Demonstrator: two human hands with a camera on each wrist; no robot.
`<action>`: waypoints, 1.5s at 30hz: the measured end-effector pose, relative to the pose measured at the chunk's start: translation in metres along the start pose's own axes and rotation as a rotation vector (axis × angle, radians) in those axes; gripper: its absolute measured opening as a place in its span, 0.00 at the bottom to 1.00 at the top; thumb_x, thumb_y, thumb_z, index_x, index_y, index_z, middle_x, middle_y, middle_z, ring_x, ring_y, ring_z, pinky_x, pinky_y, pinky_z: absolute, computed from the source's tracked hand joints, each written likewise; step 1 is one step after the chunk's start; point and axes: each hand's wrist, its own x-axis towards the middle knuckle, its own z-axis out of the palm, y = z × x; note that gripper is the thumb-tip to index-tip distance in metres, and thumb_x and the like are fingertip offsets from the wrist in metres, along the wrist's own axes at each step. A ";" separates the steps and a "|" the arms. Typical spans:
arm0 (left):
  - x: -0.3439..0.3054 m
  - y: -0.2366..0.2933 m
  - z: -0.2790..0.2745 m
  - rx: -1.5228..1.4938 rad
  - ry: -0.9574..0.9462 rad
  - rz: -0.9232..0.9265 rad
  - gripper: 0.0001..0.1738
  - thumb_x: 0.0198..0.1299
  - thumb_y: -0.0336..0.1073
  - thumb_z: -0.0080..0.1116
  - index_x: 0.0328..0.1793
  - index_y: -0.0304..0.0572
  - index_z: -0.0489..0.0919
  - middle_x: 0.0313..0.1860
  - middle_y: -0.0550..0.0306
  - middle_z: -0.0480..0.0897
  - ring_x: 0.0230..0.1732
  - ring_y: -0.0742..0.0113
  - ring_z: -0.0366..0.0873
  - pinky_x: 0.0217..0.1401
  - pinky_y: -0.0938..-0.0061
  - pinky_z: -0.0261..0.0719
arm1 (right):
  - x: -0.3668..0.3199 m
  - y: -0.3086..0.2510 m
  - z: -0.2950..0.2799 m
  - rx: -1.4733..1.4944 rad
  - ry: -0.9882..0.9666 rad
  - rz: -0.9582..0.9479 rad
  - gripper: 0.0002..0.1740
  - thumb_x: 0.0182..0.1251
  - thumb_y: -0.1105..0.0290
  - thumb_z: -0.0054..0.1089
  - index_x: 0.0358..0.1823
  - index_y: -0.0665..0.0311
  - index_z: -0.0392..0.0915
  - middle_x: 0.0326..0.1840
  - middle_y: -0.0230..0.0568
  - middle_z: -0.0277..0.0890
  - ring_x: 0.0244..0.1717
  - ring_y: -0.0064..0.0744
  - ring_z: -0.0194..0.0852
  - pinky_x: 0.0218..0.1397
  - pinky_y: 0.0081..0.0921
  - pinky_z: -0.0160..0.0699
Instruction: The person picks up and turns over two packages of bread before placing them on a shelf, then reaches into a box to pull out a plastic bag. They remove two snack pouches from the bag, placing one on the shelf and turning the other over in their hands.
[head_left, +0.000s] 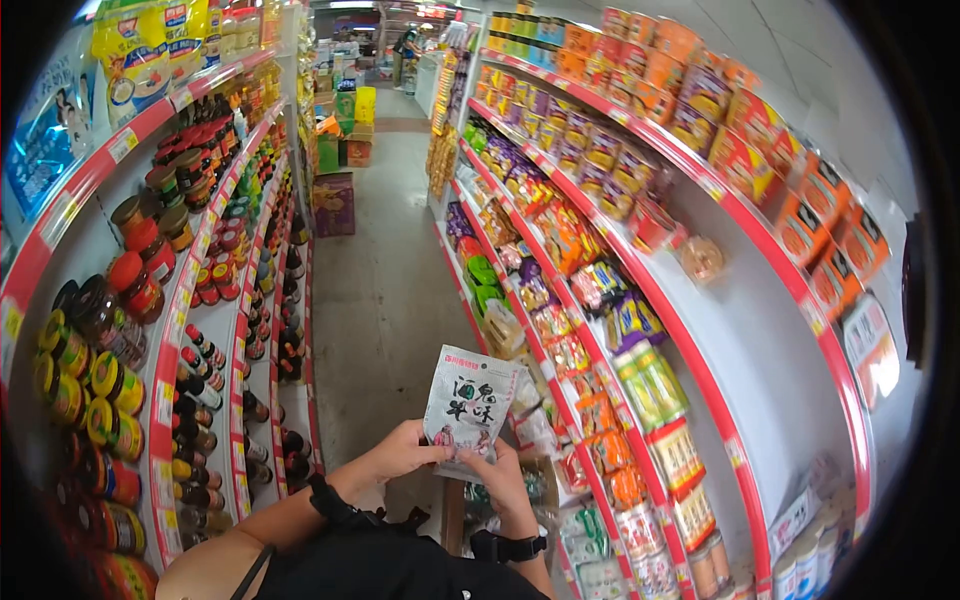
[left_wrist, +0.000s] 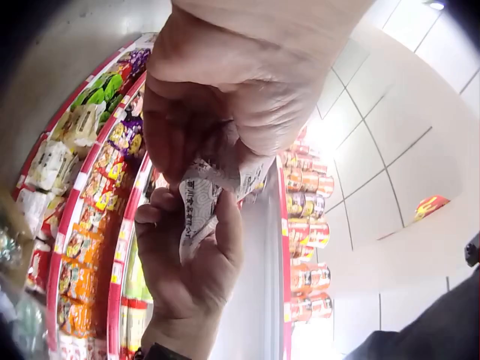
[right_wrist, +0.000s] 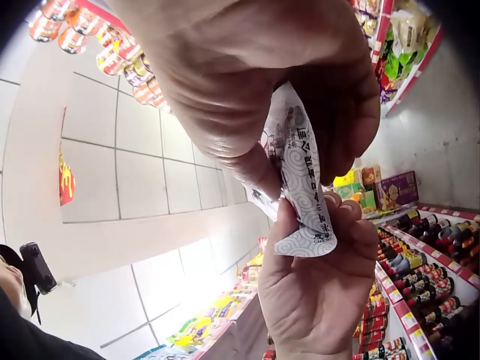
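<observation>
A white packet [head_left: 470, 400] with dark lettering and small pink figures is held upright in front of the body in the head view. The left hand [head_left: 408, 450] pinches its lower left part, thumb on the front. At the lower right the right hand [head_left: 502, 474] grips it, thumb also on the front. Both wrist views show the packet's patterned bottom edge [left_wrist: 201, 217] [right_wrist: 306, 195] between the two hands, with fingers curled behind it.
Shelves of jars and bottles [head_left: 120, 385] line the left side. Shelves on the right carry bagged snacks [head_left: 565, 235] and noodle cups [head_left: 610, 160]. A purple box [head_left: 334, 205] stands beside the aisle floor [head_left: 385, 270]; a person [head_left: 405, 58] is far back.
</observation>
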 end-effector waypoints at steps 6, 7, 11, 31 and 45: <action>0.051 0.050 -0.140 0.030 0.196 -0.001 0.15 0.57 0.30 0.60 0.51 0.39 0.78 0.41 0.63 0.81 0.40 0.77 0.76 0.41 0.78 0.75 | 0.166 -0.012 0.075 -0.106 -0.165 0.029 0.19 0.57 0.73 0.63 0.49 0.73 0.73 0.44 0.39 0.78 0.42 0.23 0.76 0.46 0.22 0.75; 0.058 0.063 -0.162 0.035 0.220 0.011 0.14 0.57 0.31 0.60 0.50 0.39 0.79 0.40 0.63 0.81 0.39 0.78 0.76 0.40 0.78 0.75 | 0.192 -0.018 0.089 -0.061 -0.220 0.025 0.19 0.57 0.74 0.63 0.49 0.73 0.73 0.43 0.39 0.78 0.42 0.23 0.76 0.46 0.22 0.75; 0.080 0.107 -0.227 0.032 0.283 0.059 0.13 0.57 0.31 0.60 0.49 0.39 0.79 0.39 0.62 0.81 0.39 0.78 0.76 0.40 0.80 0.74 | 0.275 -0.042 0.140 0.009 -0.346 0.018 0.17 0.58 0.76 0.61 0.49 0.74 0.73 0.43 0.40 0.78 0.41 0.23 0.76 0.46 0.21 0.75; 0.382 0.220 -0.509 0.070 0.593 0.172 0.16 0.55 0.30 0.61 0.50 0.36 0.77 0.42 0.61 0.81 0.41 0.75 0.76 0.45 0.78 0.73 | 0.764 -0.108 0.196 -0.133 -0.732 0.094 0.22 0.54 0.76 0.63 0.53 0.72 0.73 0.47 0.38 0.77 0.46 0.23 0.74 0.52 0.23 0.72; 0.577 0.300 -0.809 -0.055 0.840 0.185 0.14 0.56 0.29 0.61 0.48 0.34 0.79 0.40 0.61 0.82 0.39 0.77 0.76 0.42 0.79 0.74 | 1.130 -0.117 0.324 -0.171 -0.883 0.188 0.19 0.60 0.73 0.61 0.52 0.70 0.73 0.46 0.34 0.77 0.44 0.20 0.74 0.51 0.21 0.72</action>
